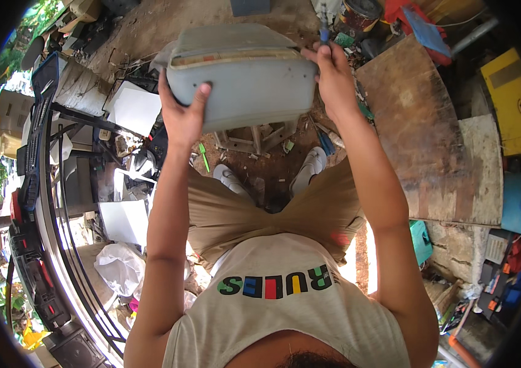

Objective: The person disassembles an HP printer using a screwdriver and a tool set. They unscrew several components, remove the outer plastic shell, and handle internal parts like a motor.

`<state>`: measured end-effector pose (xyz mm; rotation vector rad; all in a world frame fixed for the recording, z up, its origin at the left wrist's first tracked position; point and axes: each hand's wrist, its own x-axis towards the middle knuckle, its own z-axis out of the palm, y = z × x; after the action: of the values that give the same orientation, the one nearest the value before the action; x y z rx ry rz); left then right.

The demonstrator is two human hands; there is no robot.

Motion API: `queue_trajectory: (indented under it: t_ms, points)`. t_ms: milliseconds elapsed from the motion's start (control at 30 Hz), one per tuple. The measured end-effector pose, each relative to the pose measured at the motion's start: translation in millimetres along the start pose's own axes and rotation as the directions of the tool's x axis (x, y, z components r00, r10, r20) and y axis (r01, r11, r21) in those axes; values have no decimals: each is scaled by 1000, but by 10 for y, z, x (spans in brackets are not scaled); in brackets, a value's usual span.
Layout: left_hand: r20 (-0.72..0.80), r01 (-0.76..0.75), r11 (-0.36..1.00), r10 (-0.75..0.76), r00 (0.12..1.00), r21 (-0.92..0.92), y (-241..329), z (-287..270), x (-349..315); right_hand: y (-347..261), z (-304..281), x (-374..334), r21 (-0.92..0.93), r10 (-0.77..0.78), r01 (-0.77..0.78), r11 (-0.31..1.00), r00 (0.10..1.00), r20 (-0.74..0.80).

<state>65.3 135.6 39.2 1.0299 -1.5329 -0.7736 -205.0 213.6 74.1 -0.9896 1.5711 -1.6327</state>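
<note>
A grey plastic housing (245,92) with rounded corners is held up in front of me, tilted, with a yellowish strip showing in the gap between its two halves. My left hand (182,113) grips its left side, the thumb lying on the near face and the other fingers reaching behind. At the right end, my right hand (336,80) is closed round a screwdriver (324,34) with a blue part, its thin shaft pointing away from me. A finger of that hand reaches to the housing's right edge.
Below the housing stands a small stool-like frame (254,140) on the dirt floor. A worn wooden board (417,129) lies at right, near a yellow panel (512,101). Black metal rails (58,202) run along the left. A green plastic piece (204,157) lies near my feet.
</note>
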Motion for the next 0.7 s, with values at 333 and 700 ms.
queue_trajectory:
  t_ms: [333,700]
  points:
    - [26,-25,988,21,999,152,161,13,806,-512,-981,-1,-459,-434,402,792,900,38]
    - [34,-41,944,32,999,327,-72,-156,1080,-367,-657,-315,-427,-705,636,642,709,-5]
